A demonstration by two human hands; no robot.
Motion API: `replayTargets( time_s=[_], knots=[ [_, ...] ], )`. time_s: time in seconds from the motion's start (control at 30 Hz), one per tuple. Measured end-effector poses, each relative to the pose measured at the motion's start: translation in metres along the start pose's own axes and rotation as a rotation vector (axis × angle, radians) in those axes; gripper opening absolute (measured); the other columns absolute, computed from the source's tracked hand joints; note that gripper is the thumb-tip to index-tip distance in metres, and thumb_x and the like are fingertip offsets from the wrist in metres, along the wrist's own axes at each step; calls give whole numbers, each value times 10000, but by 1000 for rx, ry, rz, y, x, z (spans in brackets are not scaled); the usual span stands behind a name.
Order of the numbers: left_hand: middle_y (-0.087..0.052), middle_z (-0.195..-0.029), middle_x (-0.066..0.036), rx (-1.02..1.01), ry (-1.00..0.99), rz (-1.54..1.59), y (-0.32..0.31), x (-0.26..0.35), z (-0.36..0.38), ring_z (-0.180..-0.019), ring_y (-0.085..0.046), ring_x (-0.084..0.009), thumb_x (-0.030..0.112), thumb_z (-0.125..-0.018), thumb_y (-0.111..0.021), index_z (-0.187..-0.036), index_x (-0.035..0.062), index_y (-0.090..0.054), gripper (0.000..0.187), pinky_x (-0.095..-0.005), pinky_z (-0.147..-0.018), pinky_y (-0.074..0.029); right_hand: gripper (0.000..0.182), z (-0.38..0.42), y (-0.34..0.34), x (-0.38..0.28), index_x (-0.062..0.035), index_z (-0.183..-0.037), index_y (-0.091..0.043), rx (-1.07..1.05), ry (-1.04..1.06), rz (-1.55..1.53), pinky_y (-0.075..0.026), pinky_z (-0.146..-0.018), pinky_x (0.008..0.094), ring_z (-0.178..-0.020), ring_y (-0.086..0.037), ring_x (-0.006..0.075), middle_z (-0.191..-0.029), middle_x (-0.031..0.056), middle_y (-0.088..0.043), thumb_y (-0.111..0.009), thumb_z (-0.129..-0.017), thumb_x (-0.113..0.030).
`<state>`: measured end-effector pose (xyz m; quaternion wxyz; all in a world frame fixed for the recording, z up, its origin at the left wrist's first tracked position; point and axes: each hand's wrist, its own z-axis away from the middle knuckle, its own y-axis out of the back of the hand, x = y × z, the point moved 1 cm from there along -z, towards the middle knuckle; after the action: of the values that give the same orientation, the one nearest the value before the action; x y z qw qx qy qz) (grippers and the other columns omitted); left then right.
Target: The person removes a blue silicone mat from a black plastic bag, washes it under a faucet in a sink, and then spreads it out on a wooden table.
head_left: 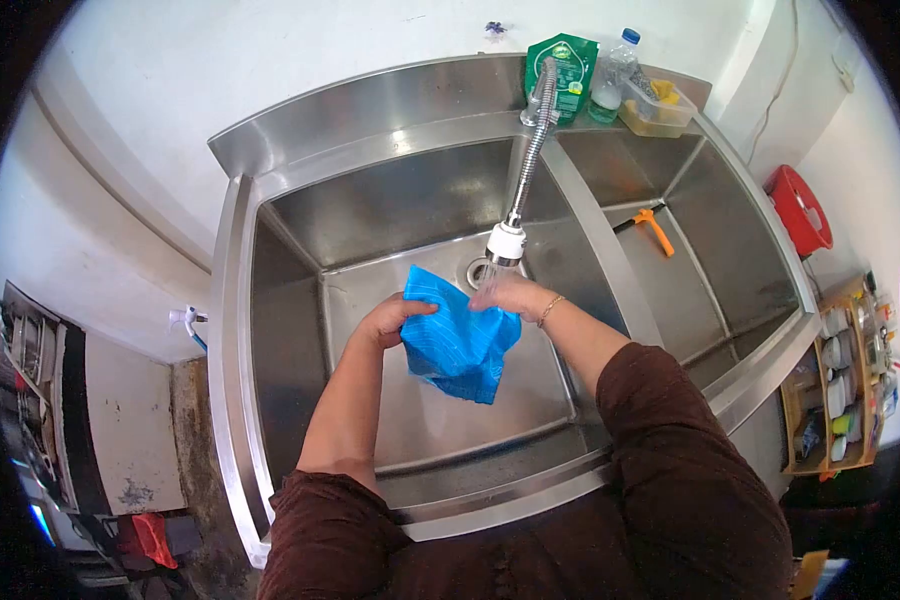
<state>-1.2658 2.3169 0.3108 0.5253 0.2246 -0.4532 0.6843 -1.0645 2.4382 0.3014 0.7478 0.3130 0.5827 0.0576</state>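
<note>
A blue cloth [460, 345] with thin pale lines hangs in loose folds over the large sink basin [400, 425]. My left hand [395, 318] grips its left side, thumb on top and fingers behind. At the upper right of the cloth is my right hand [510, 297], wearing a bracelet; its fingers close on the edge, partly blurred by running water. Just above that hand, the white spray head [506, 243] of a flexible metal tap [532, 160] lets water down. The drain [480, 272] shows behind the spray head.
In the smaller right basin [690, 290] lies an orange-handled tool [655, 230]. A green pouch [570, 85], a clear bottle [610, 85] and a plastic tub [658, 112] stand on the back ledge. A red basin [800, 212] and a wooden dish rack [832, 390] are at the right.
</note>
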Motion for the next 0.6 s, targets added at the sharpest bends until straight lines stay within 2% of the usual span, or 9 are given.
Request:
replayTargets(
  time_s=[0.03,0.1,0.23,0.3,0.4,0.43,0.5,0.53,0.6],
  knots=[
    [-598,-1037,-147,13,2,60,-2,0,-1,-932,-590,-263,125,-708,-669,-1093,-25,-524,438,-382,-860,-463,221,1,2,-4,-1,-890,-608,0,-3,-1,-475,-698,316,-780,-591,175,-785,81,-615,-649,-729,-147],
    [-600,-1026,-146,-22,-79,134,0,0,-1,-920,-594,-264,103,-704,-651,-1083,-20,-528,417,-386,-852,-468,232,5,9,-8,7,-910,-611,466,-454,-546,-492,-682,325,-779,-614,200,-846,103,-639,-649,-745,-151],
    [-603,-1007,-149,3,-211,251,8,-1,-6,-894,-602,-273,67,-699,-600,-1067,-3,-536,380,-405,-837,-478,216,2,11,-9,11,-924,-604,445,-499,-727,-494,-702,332,-812,-617,200,-880,114,-634,-629,-783,-152],
    [-603,-1007,-152,-6,-191,302,4,-10,-17,-895,-602,-275,88,-720,-594,-1067,-1,-537,362,-408,-836,-479,233,7,0,-37,10,-931,-600,179,-517,-994,-495,-707,344,-822,-615,197,-910,120,-624,-631,-785,-169],
    [-602,-1008,-150,-44,-112,355,-26,-8,-19,-894,-602,-271,136,-762,-584,-1067,-4,-531,340,-408,-840,-477,273,11,-7,-52,10,-926,-601,-91,-422,-1052,-489,-700,334,-815,-612,206,-946,119,-616,-657,-764,-203],
    [-601,-1011,-146,-73,-55,353,-36,-6,-18,-891,-602,-265,164,-782,-580,-1068,-9,-525,338,-404,-845,-474,273,12,-7,-53,10,-926,-601,-92,-424,-1052,-489,-700,334,-815,-612,206,-946,119,-616,-657,-764,-203],
    [-601,-1015,-145,-70,-20,321,-37,-5,-23,-894,-599,-261,177,-797,-585,-1078,-13,-522,345,-397,-854,-466,301,15,-6,-51,8,-901,-615,106,-372,-380,-481,-687,322,-793,-609,199,-918,120,-629,-676,-737,-237],
    [-600,-1013,-156,29,-58,260,-36,-4,-23,-897,-601,-265,145,-785,-595,-1064,-24,-525,333,-398,-831,-477,301,12,-7,-37,8,-901,-615,105,-374,-382,-481,-687,322,-793,-609,199,-918,120,-629,-676,-737,-237],
    [-599,-1010,-168,127,-99,198,-26,-3,-23,-899,-603,-268,112,-772,-605,-1049,-35,-529,323,-398,-809,-489,313,1,-4,-1,4,-879,-628,408,-332,-254,-474,-680,314,-773,-604,190,-872,137,-637,-691,-696,-241]
  ],
)
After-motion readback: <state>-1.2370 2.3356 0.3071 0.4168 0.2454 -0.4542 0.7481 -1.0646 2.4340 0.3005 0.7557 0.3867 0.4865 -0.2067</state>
